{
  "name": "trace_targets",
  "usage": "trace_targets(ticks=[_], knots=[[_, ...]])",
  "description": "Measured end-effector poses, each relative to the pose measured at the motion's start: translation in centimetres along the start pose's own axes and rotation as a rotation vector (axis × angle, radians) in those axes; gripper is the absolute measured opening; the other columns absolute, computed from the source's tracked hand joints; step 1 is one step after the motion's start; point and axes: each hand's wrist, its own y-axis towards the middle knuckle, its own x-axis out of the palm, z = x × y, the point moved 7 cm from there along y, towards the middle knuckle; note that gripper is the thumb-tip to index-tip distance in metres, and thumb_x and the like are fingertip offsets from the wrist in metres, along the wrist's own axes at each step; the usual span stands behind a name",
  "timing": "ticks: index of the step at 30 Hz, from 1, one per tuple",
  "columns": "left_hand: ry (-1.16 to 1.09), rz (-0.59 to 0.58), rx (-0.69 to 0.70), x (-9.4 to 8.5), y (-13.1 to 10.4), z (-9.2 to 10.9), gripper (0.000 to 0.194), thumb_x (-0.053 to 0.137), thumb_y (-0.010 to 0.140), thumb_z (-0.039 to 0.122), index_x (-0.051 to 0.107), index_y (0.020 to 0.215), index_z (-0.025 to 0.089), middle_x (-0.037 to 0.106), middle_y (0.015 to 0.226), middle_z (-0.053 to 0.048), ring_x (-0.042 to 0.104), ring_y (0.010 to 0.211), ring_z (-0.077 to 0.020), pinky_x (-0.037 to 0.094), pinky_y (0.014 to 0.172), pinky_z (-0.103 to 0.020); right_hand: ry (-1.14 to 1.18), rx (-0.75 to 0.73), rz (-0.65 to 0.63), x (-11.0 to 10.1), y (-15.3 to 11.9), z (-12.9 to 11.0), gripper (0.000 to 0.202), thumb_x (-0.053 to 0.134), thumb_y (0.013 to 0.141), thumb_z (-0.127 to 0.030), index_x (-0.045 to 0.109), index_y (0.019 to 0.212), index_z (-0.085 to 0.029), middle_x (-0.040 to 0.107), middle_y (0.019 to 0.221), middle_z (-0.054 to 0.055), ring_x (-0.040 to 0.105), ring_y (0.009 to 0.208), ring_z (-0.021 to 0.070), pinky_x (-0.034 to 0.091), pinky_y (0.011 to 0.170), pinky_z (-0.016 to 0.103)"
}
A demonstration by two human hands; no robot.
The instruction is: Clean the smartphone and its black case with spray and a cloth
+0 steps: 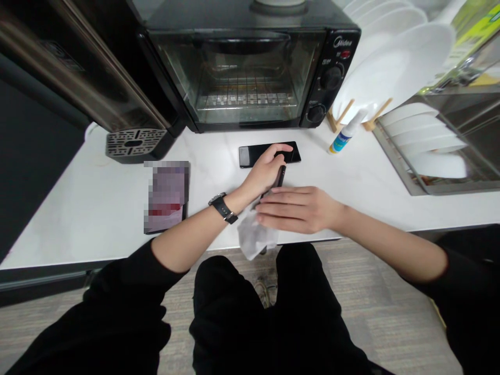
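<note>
Glossy phone (253, 155), smooth counter (351, 179)

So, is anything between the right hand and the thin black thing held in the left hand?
Partly, perhaps: a white cloth bunches under the right hand, by the near end of the thin black thing. Whether the hand touches it directly is unclear.

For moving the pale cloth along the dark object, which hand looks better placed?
Probably the right hand: its fingers lie across the pale cloth where it meets the dark object. The left hand appears occupied gripping that object's upper end, near the phone.
</note>
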Motion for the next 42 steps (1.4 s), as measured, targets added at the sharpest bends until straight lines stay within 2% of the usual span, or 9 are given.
trace_targets(ticks=[5, 8, 11, 14, 17, 24, 32, 38, 42], knots=[[-0.15, -0.053, 0.143, -1.0, 0.2, 1.6, 0.043, 0.052, 0.106, 0.055, 0.072, 0.119, 0.019, 0.078, 0.11, -0.008, 0.073, 0.1, -0.0191, 0.056, 0.095, -0.033, 0.013, 0.391, 0.26, -1.0, -2.2, 7.7, 0.02, 0.059, 0.107, -0.028, 0.077, 0.115, -0.023, 0.086, 0.106, 0.001, 0.082, 0.099, 0.0153, 0.067, 0.085, 0.027], [-0.352, -0.002, 0.258, -2.4, -0.1, 3.2, 0.074, 0.027, 0.106, 0.075, 0.071, 0.129, 0.021, 0.073, 0.14, -0.011, 0.065, 0.138, -0.0248, 0.049, 0.12, -0.043, -0.056, 0.679, 0.433, -0.9, -3.1, 12.0, 0.03, 0.061, 0.106, -0.036, 0.075, 0.086, -0.019, 0.075, 0.069, 0.0, 0.068, 0.059, 0.0129, 0.05, 0.055, 0.024], [-0.143, 0.084, 0.417, -3.5, -0.7, 4.8, 0.065, 0.044, 0.105, 0.071, 0.066, 0.144, 0.024, 0.063, 0.158, -0.009, 0.055, 0.152, -0.0245, 0.039, 0.132, -0.044, -0.041, 0.781, 0.483, 0.0, -3.1, 13.9, 0.04, 0.057, 0.108, -0.039, 0.07, 0.077, -0.018, 0.064, 0.057, -0.002, 0.055, 0.049, 0.0109, 0.039, 0.05, 0.025], [0.082, 0.082, 0.488, -3.5, -1.2, 5.6, 0.062, 0.069, 0.101, 0.053, 0.059, 0.153, 0.022, 0.057, 0.164, -0.01, 0.053, 0.154, -0.0253, 0.034, 0.135, -0.044, 0.077, 0.771, 0.432, 0.9, -3.2, 13.9, 0.048, 0.054, 0.108, -0.046, 0.066, 0.07, -0.019, 0.057, 0.054, -0.003, 0.05, 0.047, 0.0092, 0.037, 0.051, 0.024], [0.177, 0.017, 0.528, -3.0, -1.5, 5.7, 0.057, 0.061, 0.107, 0.043, 0.052, 0.161, 0.025, 0.049, 0.17, -0.008, 0.045, 0.16, -0.0238, 0.029, 0.138, -0.043, 0.172, 0.803, 0.441, 0.8, -3.9, 13.3, 0.055, 0.052, 0.107, -0.053, 0.059, 0.063, -0.02, 0.048, 0.05, -0.005, 0.043, 0.044, 0.0082, 0.035, 0.049, 0.024], [0.279, 0.021, 0.72, -3.4, -2.7, 7.2, 0.065, 0.048, 0.112, 0.043, 0.025, 0.172, 0.038, 0.031, 0.18, 0.002, 0.025, 0.169, -0.0285, 0.024, 0.14, -0.05, 0.154, 1.137, 0.8, -0.7, -6.6, 13.8, 0.052, 0.049, 0.108, -0.055, 0.048, 0.068, -0.022, 0.04, 0.059, -0.005, 0.037, 0.055, 0.0102, 0.032, 0.053, 0.025], [0.049, -0.073, 0.432, -4.0, -1.3, 6.1, 0.052, 0.043, 0.112, 0.048, 0.051, 0.16, 0.029, 0.065, 0.149, -0.011, 0.072, 0.12, -0.0231, 0.055, 0.112, -0.042, 0.425, 1.363, 0.925, 1.2, -8.6, 15.0, 0.049, 0.052, 0.104, -0.063, 0.055, 0.074, -0.024, 0.051, 0.065, -0.003, 0.049, 0.06, 0.0123, 0.042, 0.057, 0.026], [0.515, -0.097, 0.296, -1.8, -0.6, 2.4, 0.09, 0.067, 0.093, 0.019, 0.023, 0.17, 0.03, 0.036, 0.166, -0.016, 0.059, 0.135, -0.0262, 0.06, 0.104, -0.041, 0.438, 1.283, 0.741, 2.9, -6.0, 13.2, 0.041, 0.057, 0.104, -0.055, 0.068, 0.083, -0.021, 0.062, 0.072, -0.001, 0.053, 0.067, 0.0133, 0.043, 0.064, 0.028], [0.883, 0.029, 0.389, -1.7, -1.3, 3.9, 0.083, 0.076, 0.09, 0.028, 0.034, 0.161, 0.019, 0.048, 0.155, -0.018, 0.055, 0.141, -0.0324, 0.055, 0.112, -0.048, 0.369, 1.306, 0.779, 2.8, -6.9, 14.2, 0.043, 0.053, 0.106, -0.056, 0.066, 0.084, -0.021, 0.06, 0.073, -0.001, 0.052, 0.07, 0.0143, 0.041, 0.067, 0.029]])
